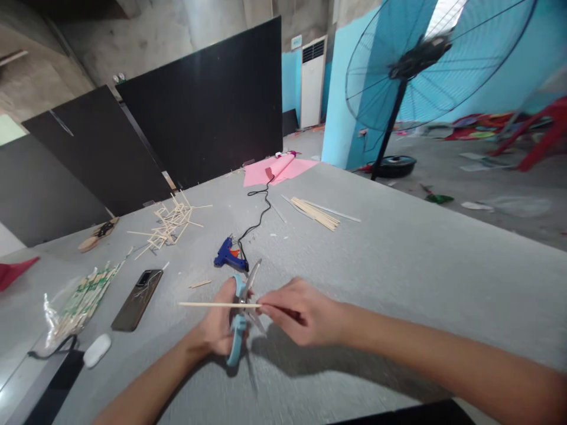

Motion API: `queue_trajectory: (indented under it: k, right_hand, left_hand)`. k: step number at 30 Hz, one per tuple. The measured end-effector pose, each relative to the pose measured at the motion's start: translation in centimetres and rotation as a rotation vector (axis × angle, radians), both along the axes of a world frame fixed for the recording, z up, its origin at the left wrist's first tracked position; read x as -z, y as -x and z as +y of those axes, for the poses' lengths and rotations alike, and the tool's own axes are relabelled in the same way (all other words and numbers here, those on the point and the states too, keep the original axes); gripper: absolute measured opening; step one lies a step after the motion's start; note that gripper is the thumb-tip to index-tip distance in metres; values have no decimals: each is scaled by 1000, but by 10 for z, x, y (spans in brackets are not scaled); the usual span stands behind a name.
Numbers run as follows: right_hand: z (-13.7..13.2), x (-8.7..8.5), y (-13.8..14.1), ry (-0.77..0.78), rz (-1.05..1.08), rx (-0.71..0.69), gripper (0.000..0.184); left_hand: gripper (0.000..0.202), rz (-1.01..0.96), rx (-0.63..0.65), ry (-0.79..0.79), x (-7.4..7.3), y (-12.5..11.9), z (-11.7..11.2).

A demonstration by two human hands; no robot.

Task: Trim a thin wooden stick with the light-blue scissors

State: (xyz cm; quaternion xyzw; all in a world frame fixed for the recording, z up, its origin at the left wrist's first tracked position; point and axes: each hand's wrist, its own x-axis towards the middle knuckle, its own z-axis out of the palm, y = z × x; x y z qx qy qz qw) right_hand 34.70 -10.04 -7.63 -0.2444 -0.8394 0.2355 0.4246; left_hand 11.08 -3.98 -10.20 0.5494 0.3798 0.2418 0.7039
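My left hand (219,324) holds a pair of scissors (238,327) with light blue handles, its blades spread apart. A thin wooden stick (204,304) lies across the scissors near the pivot. The stick's right end is pinched between the fingers of my right hand (305,310). Just beyond the scissors rests a blue glue gun (230,254) with an orange trigger and a black cord. A few short stick pieces (200,284) lie on the table left of the glue gun.
On the grey table (398,283) are a stick framework (170,224), a bundle of sticks (316,213), a phone (138,300), packaged sticks (91,295), a white case (97,350) and pink paper (283,170). Black panels (208,100) border the far side; a fan (416,59) stands beyond.
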Motion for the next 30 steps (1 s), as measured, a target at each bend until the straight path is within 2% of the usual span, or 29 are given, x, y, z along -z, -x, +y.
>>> queue_trajectory:
  k: [3, 6, 10, 14, 19, 21, 27, 30]
  right_hand:
    - [0, -1, -1, -8, -22, -23, 26]
    - [2, -2, -2, -30, -30, -9, 25]
    - [3, -1, -3, -39, -40, 21, 25]
    - [-1, 0, -2, -27, -50, 4, 26]
    - [0, 1, -2, 13, 0, -9, 25]
    - [1, -1, -2, 36, 41, -29, 26]
    - [-5, -10, -4, 241, 138, -103, 37]
    - [-5, -12, -4, 348, 157, -119, 41]
  left_hand:
    - [41, 0, -17, -177, -2, -2, -1]
    - [36, 12, -15, -198, -4, -3, -2]
    - [45, 24, 16, -229, -6, -3, -2]
    - [43, 50, 23, -298, -6, -2, -4]
    - [46, 116, 38, -620, -8, -3, -2]
    - [46, 126, 46, -685, -8, -3, -2]
    - [57, 160, 169, -523, 5, 3, 0]
    - [58, 173, 135, -537, 10, 6, 2]
